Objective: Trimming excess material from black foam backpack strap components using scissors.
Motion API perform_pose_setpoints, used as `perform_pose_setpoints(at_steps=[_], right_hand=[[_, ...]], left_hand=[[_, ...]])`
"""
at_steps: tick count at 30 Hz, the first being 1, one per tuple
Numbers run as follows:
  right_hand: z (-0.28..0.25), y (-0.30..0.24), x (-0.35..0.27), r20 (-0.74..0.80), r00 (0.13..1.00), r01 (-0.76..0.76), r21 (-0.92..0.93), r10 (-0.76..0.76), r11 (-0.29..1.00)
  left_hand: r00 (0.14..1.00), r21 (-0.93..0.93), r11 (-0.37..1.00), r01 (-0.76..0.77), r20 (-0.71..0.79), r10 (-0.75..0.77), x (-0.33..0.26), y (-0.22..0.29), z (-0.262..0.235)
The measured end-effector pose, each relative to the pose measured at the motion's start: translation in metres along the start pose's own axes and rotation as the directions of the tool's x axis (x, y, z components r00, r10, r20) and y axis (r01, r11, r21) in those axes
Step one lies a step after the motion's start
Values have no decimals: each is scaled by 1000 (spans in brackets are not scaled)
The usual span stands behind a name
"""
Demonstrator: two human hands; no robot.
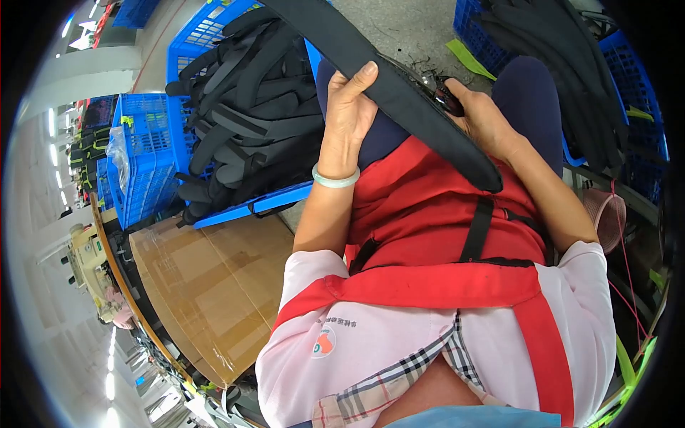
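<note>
A long black padded strap [404, 96] with a rounded end lies slantwise over my lap. My left hand [349, 103], a pale bangle at its wrist, is closed on the strap with the thumb on top. The fingers beneath are hidden. On the strap's other side my right hand [484, 118] grips a dark-handled tool [448, 98], which looks like scissors. Its metal part runs close along the strap's edge, partly covered by it. A red apron [435, 214] covers my lap under the strap's rounded end.
At the left a blue crate [250, 205] holds a heap of black padded straps [250, 107]; more blue crates [148, 153] stand beyond it. A cardboard box [207, 285] sits below. More black strips [564, 71] fill crates at the right, near a pink mesh basket [605, 217].
</note>
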State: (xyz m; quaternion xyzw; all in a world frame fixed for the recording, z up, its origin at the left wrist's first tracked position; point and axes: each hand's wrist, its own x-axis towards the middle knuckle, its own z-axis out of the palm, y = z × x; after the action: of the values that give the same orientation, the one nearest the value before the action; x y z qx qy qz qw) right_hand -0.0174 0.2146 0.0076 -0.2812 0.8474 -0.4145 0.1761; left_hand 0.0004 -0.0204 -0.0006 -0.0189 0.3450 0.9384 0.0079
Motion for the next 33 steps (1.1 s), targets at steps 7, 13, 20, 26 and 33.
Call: perform_pose_setpoints(at_steps=[7,13,20,26,33], right_hand=[[5,-2,1,-47,997,56,-15,-57,998],[10,-6,6,-2,1000,22,-25,-22,999],[9,-7,8,-63,994,82,-51,-85,995],[19,4,12,-58,995,87,70,-83,994],[13,-10,11,-64,997,37,64,-33,997]], left_hand=[[998,1,1000,16,62,-16,-2,-7,-2],[1000,-2,1000,10,27,-9,-2,-7,-2],[998,16,1000,8,67,-9,-2,-9,-1],[1000,-13,1000,17,20,-17,-2,-8,2],[999,-11,999,42,-26,-42,-4,-9,8]])
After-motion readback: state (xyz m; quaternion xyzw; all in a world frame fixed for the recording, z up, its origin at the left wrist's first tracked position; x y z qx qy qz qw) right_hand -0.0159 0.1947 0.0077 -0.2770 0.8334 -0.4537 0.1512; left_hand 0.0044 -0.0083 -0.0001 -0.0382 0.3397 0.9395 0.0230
